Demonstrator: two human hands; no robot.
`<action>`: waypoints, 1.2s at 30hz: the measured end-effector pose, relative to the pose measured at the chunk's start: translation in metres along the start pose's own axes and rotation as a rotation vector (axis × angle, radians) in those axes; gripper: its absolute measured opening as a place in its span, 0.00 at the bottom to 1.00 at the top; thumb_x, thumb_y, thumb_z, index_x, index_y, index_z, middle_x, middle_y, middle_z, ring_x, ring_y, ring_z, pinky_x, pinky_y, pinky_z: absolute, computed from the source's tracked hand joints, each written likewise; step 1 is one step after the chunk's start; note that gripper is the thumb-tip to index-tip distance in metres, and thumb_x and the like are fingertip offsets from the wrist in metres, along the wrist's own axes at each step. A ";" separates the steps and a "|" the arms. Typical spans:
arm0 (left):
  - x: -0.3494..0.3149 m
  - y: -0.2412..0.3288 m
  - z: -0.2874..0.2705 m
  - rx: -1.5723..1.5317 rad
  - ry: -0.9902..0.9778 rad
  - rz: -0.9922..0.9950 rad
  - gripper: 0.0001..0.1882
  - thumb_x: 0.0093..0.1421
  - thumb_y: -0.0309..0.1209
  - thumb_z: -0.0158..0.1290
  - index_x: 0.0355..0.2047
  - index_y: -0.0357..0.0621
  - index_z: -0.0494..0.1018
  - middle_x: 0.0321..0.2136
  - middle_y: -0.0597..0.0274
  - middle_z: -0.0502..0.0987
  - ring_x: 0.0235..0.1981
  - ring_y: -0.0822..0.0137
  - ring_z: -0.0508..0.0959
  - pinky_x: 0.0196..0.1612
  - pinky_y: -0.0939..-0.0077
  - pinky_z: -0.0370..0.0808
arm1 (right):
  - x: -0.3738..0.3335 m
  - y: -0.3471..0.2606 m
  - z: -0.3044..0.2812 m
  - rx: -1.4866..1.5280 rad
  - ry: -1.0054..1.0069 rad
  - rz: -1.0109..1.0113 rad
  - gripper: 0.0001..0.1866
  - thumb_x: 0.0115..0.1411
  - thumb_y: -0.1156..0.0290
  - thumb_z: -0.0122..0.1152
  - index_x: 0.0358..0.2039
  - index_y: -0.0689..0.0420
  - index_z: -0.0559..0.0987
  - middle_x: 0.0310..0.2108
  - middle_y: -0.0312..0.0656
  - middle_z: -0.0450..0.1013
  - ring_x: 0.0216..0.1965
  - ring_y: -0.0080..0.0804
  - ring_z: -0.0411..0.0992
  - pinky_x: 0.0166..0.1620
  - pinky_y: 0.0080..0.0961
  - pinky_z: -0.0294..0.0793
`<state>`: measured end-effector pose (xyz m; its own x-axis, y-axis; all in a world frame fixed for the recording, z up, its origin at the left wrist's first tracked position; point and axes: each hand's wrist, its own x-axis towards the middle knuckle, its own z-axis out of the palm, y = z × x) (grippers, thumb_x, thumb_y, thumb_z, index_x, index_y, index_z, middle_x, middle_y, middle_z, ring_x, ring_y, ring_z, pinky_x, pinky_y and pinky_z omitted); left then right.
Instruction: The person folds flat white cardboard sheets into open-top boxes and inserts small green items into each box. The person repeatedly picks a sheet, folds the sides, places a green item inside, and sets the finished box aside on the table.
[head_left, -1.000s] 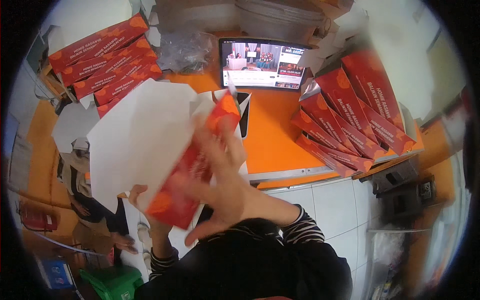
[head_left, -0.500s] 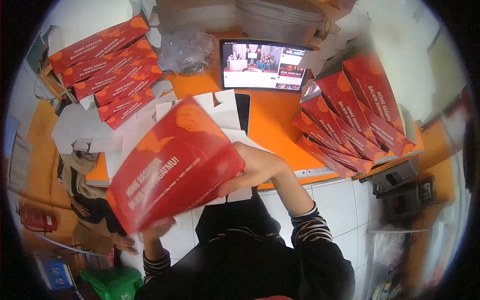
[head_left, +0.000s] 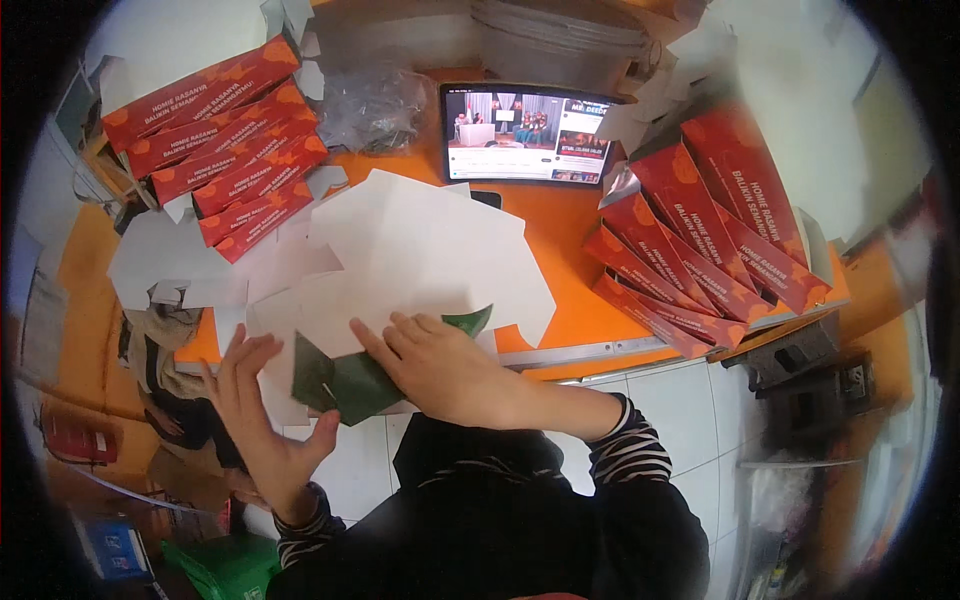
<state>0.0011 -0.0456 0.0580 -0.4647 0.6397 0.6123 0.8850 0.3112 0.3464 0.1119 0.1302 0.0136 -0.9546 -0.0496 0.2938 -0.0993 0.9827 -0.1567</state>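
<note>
The white carton blank (head_left: 435, 255) is spread over the near edge of the orange table (head_left: 568, 235); its green panel (head_left: 365, 392) is partly covered by the right hand (head_left: 452, 375), any grip hidden; the left hand (head_left: 262, 415) is spread wide, empty; skewed creasing could be caused by uneven pressure.

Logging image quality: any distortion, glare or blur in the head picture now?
Head view: corners black, orange table bowed along its front edge; head view: tablet screen bright but legible; head view: left hand and right hand fairly crisp.
</note>
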 end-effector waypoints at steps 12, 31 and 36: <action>-0.023 -0.053 -0.010 -0.636 0.146 0.035 0.13 0.40 0.38 0.58 0.17 0.43 0.67 0.37 0.53 0.71 0.53 0.45 0.67 0.62 0.39 0.45 | 0.007 0.015 -0.022 0.806 0.215 -0.067 0.12 0.56 0.67 0.59 0.38 0.58 0.72 0.33 0.45 0.68 0.35 0.44 0.68 0.39 0.33 0.68; 0.001 -0.016 0.004 -0.591 0.204 0.284 0.13 0.38 0.35 0.64 0.12 0.54 0.68 0.34 0.66 0.69 0.36 0.63 0.68 0.51 0.60 0.57 | 0.023 -0.002 -0.010 0.953 0.296 -0.020 0.12 0.56 0.76 0.56 0.42 0.61 0.72 0.26 0.46 0.73 0.26 0.38 0.73 0.34 0.30 0.69; -0.004 -0.001 0.008 -0.365 0.350 -0.151 0.16 0.41 0.25 0.60 0.27 0.41 0.64 0.46 0.51 0.68 0.41 0.60 0.67 0.45 0.64 0.64 | 0.021 -0.004 -0.029 1.061 0.309 0.028 0.22 0.54 0.79 0.56 0.50 0.55 0.66 0.21 0.44 0.71 0.23 0.34 0.72 0.31 0.27 0.67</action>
<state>0.0024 -0.0429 0.0498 -0.6237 0.3145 0.7156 0.7680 0.0764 0.6358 0.1007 0.1302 0.0481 -0.8637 0.1623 0.4771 -0.4105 0.3227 -0.8529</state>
